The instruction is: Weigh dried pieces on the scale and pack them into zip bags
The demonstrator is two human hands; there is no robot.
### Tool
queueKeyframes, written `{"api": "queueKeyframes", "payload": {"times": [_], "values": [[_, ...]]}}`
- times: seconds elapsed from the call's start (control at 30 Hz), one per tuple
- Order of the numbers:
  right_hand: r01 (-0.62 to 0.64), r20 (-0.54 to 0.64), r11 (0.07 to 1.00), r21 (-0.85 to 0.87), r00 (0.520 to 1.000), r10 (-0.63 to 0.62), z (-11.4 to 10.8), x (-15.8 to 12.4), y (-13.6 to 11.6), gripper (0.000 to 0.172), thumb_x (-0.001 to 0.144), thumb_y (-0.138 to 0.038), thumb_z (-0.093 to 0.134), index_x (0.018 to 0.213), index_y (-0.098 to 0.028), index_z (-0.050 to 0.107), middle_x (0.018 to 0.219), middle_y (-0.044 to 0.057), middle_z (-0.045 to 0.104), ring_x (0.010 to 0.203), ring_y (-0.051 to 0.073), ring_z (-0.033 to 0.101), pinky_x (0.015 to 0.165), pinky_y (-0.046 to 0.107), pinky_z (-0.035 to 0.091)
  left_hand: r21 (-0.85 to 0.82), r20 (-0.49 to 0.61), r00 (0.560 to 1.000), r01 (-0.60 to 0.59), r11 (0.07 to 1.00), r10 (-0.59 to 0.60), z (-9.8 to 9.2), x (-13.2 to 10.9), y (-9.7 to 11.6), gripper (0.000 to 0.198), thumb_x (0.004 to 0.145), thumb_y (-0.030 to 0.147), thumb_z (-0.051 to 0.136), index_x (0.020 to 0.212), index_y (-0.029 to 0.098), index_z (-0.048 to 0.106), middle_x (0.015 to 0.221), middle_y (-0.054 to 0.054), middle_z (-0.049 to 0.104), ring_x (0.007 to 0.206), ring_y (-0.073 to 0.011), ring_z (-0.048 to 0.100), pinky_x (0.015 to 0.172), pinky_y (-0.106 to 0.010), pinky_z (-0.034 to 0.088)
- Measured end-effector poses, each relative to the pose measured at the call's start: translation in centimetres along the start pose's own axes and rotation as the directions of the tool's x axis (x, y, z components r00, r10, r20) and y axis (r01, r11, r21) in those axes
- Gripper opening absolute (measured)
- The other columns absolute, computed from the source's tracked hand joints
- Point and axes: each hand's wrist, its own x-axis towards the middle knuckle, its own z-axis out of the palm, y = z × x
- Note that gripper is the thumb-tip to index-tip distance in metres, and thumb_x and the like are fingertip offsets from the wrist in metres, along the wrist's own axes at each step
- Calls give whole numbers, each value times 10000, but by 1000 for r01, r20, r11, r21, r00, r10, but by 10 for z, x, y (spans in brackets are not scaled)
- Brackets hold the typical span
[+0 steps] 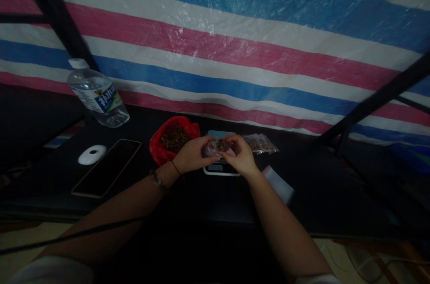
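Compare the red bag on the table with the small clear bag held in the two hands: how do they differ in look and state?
The red bag is opaque and larger; the small clear bag is see-through and much smaller. The red bag rests on the dark table with its mouth wide open, while the clear bag is held above the scale between the left hand and right hand. Both hold brown bits.

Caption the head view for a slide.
Both hands hold a small clear plastic bag over a digital scale, beside a red plastic bag.

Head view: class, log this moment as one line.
left hand: holds small bag | right hand: pinches same bag | under: scale | left of it: red bag
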Motion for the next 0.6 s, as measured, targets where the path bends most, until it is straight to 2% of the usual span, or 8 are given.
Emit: {"api": "queueKeyframes", "payload": {"times": [0.13,0.23,0.4,0.6], "values": [[34,32,999,40,999,-35,-6,1,-10,285,738,-277,722,1010,-254,640,1060,70,625,976,217,617,792,366,560,-28,12,1000,12,1000,-12,0,-1,2,508,740,497,675,1117,175,561,998,-68,679,873,-214,658,757,-328,520],[20,51,998,56,998,-23,-8,0,-13,359,743,-268,721,1095,-279,645,1123,68,637,1031,230,614,840,390,554,-36,16,1000,14,999,-13,1,-1,3,514,732,498,682,1111,172,561,991,-70,676,873,-219,654,764,-337,516],[-43,79,990,133,996,32,-5,-3,-10,525,798,-261,655,1304,-307,523,1263,58,610,1111,223,607,947,417,519,-130,47,999,9,991,-3,2,-1,3,488,751,478,674,1114,179,545,1004,-62,665,876,-205,646,761,-322,513],[-18,62,991,135,998,10,-5,-4,-11,553,796,-272,671,1319,-322,500,1291,64,594,1153,241,587,948,432,515,-177,44,999,20,984,-13,3,-2,1,495,749,481,671,1103,158,546,992,-73,659,854,-206,638,743,-328,514]]}}
